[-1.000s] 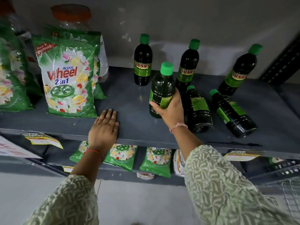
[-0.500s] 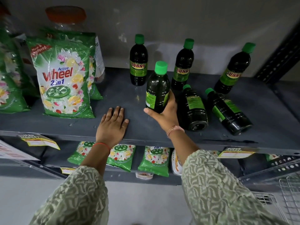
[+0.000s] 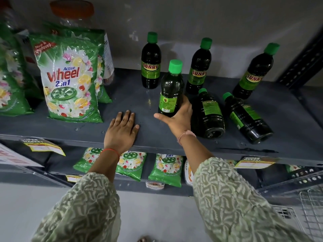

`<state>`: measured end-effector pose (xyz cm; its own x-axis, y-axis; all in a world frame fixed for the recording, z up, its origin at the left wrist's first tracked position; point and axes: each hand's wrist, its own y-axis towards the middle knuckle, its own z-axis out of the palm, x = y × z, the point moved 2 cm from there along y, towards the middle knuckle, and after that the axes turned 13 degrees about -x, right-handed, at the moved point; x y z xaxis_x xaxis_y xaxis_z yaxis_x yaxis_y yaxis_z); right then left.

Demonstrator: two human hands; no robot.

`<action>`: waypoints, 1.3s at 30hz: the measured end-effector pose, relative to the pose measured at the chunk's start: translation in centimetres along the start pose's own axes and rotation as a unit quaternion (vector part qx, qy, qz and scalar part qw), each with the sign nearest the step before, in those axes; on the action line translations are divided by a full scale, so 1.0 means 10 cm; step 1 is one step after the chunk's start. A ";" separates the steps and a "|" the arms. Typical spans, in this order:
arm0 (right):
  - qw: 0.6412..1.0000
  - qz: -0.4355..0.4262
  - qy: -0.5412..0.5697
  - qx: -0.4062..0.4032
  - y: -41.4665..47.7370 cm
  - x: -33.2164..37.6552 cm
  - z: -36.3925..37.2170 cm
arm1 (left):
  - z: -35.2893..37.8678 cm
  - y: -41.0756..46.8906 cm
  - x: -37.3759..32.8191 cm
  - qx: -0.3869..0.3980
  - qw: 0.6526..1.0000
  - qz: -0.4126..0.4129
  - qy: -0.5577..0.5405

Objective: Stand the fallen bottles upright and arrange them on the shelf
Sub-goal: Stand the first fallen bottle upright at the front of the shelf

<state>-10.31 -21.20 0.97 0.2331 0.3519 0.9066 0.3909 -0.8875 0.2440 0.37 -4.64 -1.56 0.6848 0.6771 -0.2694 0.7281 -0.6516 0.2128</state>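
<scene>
The right hand gripped an upright bottle low down on the shelf; the left hand lay flat, fingers spread, near the front edge. Two bottles lay fallen right; three stood far behind

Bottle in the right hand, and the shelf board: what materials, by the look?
Held bottle: likely clear glossy plastic, showing highlights and dark green liquid; matte green screw cap, probably plastic; glossy label. Shelf board: looks like grey painted metal, dull sheen, thin folded front edge; the material is not certain.
</scene>
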 end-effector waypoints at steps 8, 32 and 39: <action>0.986 0.058 0.079 0.133 0.10 -0.16 -0.11 | -0.12 0.05 -0.09 -0.033 0.999 -0.013 -0.030; 0.996 0.047 0.029 0.070 -0.10 -0.08 -0.21 | -0.09 0.00 -0.14 -0.015 1.000 -0.012 -0.010; 0.998 0.011 0.002 0.065 -0.56 -0.12 -0.50 | -0.08 -0.01 -0.15 -0.001 1.000 -0.014 -0.013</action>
<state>-17.24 -18.16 0.27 0.2393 0.3310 0.9128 0.4979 -0.8489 0.1772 -0.74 -5.30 -0.42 0.6625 0.6867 -0.2993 0.7476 -0.6313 0.2062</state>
